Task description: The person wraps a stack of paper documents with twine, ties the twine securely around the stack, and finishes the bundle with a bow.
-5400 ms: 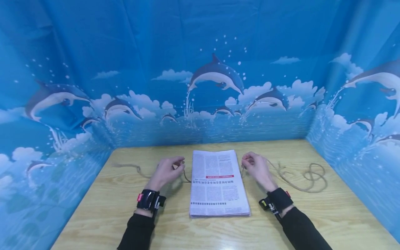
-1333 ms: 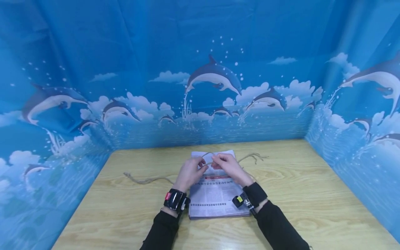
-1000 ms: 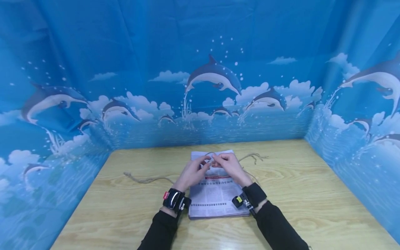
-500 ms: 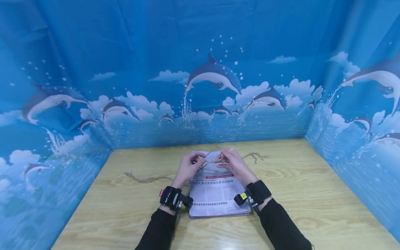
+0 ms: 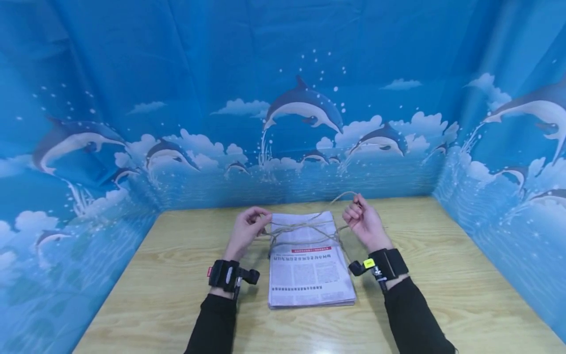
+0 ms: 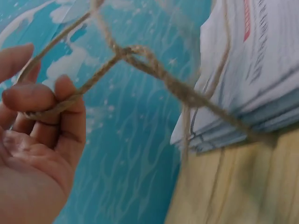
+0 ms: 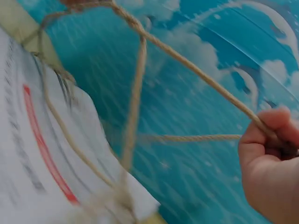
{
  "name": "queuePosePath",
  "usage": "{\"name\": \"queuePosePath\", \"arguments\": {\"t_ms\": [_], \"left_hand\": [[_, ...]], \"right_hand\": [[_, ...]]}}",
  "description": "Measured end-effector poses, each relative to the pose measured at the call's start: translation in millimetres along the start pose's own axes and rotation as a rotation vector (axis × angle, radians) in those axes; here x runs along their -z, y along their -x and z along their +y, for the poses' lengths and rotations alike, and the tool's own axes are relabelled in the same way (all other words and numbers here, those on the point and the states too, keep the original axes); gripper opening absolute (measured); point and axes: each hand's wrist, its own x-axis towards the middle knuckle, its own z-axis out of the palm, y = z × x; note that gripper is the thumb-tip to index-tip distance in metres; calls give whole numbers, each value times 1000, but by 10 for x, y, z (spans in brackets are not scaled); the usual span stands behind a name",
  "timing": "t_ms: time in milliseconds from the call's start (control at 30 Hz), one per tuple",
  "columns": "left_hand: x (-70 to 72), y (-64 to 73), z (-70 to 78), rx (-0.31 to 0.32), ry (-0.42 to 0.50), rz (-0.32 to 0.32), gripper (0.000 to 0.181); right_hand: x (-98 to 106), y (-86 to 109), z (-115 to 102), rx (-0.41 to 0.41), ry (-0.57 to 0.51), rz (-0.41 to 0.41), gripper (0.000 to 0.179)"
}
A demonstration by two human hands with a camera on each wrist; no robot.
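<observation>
A stack of folded newspapers lies on the table, with brown twine passing across its far part in several strands. To the left of the stack, my left hand pinches a strand between thumb and fingers; the left wrist view shows the twine running from those fingers to a twisted crossing beside the paper edge. My right hand, right of the stack and raised, grips another strand in curled fingers. In the right wrist view that twine stretches taut from the fist toward a crossing.
The wooden table extends around the stack on all sides. A blue dolphin-printed curtain stands behind the table and along both sides. Black straps with small cameras sit on both wrists, near the stack's side edges.
Both hands have moved apart from above the stack, the left one leftward and the right one rightward, drawing the twine out. Strands now show across the paper where the hands were.
</observation>
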Motion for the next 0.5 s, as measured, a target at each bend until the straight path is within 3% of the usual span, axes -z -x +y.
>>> {"name": "queuePosePath", "arguments": {"t_ms": [167, 267, 500], "left_hand": [[112, 6, 27, -44, 47, 48, 25], [144, 0, 30, -72, 91, 100, 21], [259, -2, 109, -76, 345, 235, 12]], "right_hand": [[63, 43, -192, 99, 166, -18, 35], [93, 56, -278, 131, 205, -21, 35], [179, 95, -448, 168, 176, 11, 34]]}}
